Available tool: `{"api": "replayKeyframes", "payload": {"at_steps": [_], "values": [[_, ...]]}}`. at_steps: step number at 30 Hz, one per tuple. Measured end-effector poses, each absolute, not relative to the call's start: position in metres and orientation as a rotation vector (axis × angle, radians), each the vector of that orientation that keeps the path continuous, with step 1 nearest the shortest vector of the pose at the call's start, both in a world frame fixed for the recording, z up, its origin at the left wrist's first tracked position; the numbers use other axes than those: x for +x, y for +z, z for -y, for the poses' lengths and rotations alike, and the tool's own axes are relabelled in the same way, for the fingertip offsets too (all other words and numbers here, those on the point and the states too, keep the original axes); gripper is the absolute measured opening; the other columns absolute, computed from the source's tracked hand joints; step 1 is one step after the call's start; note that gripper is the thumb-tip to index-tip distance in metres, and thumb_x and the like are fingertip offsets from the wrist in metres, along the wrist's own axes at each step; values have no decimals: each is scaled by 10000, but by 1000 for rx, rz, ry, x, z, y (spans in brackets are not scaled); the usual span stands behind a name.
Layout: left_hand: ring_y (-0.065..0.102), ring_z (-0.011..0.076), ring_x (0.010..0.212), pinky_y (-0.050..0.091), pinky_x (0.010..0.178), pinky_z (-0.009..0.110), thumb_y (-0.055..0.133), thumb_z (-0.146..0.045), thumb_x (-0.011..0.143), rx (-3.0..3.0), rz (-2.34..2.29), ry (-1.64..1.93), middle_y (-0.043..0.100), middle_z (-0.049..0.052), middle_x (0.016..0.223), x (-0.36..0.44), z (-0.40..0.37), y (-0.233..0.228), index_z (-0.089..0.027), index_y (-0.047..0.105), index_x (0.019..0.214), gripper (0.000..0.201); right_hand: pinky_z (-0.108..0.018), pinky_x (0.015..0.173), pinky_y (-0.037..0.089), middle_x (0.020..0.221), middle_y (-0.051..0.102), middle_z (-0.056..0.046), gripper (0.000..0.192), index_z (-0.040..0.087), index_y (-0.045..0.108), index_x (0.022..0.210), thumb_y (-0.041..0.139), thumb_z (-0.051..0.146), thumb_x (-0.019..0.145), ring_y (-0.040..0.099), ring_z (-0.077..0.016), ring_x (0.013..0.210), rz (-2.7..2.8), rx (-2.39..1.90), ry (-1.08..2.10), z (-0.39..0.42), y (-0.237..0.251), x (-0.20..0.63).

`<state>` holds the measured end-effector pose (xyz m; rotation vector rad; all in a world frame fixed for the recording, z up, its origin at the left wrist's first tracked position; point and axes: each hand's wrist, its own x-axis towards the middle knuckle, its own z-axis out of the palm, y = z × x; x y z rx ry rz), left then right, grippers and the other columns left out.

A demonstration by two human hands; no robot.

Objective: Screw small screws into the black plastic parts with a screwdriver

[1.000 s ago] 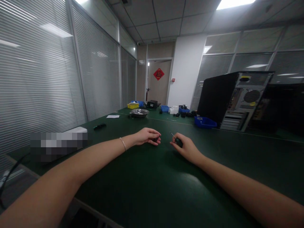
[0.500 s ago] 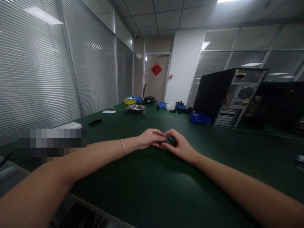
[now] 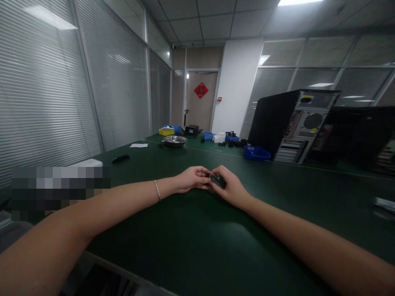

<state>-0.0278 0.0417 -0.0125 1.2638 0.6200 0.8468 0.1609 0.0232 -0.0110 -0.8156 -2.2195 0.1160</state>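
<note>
At centre frame, the left grip (image 3: 191,179), pinching a small dark piece (image 3: 209,176), has met the right grip (image 3: 233,187), wrapped around a dark-handled, thin-shafted metal tool (image 3: 221,181), I think reaching the piece.

You are in an office-type room that doubles as a workshop. Glass partitions (image 3: 120,86) with blinds, a panelled ceiling (image 3: 212,24) with bright lights (image 3: 300,2) and a plain door (image 3: 203,113) say office; your long green worktable (image 3: 197,250), with 1 computer tower (image 3: 274,119), blue bins (image 3: 257,155) and 1 yellow bin (image 3: 166,132), says workshop.
</note>
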Motion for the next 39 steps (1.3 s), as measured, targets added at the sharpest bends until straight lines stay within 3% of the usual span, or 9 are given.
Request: {"api": "replayKeyframes", "payload": {"at_steps": [19,29,36,39], "values": [[648,198,876,498,873,412,742,-129,660,1277,-687,913,647,86,925,-27,-41,-12,-121,598,955,329,-256,674,457,947,553,-47,180,222,512,986,535,235,808,568,-165,787,2320,-865,-109,-19,-8,164],[635,157,872,498,861,320,594,-118,803,1397,-651,932,651,112,995,-28,-57,-22,-104,627,1033,233,-252,683,464,1014,553,-47,242,231,515,1082,526,264,843,578,-154,803,2316,-906,-169,-22,-11,164],[607,128,750,513,726,279,479,-88,863,1426,-1055,1268,644,101,878,-94,-112,-15,-77,602,1004,187,-254,687,472,997,545,-46,205,234,548,1054,522,259,852,576,-147,792,2301,-899,-146,-22,-10,167],[585,125,762,496,742,280,462,-95,877,1411,-1203,1324,624,88,876,-132,-131,-14,-54,577,1014,184,-259,697,475,993,543,-48,186,224,553,1035,521,252,854,570,-145,795,2304,-877,-127,-24,-11,169]]}}
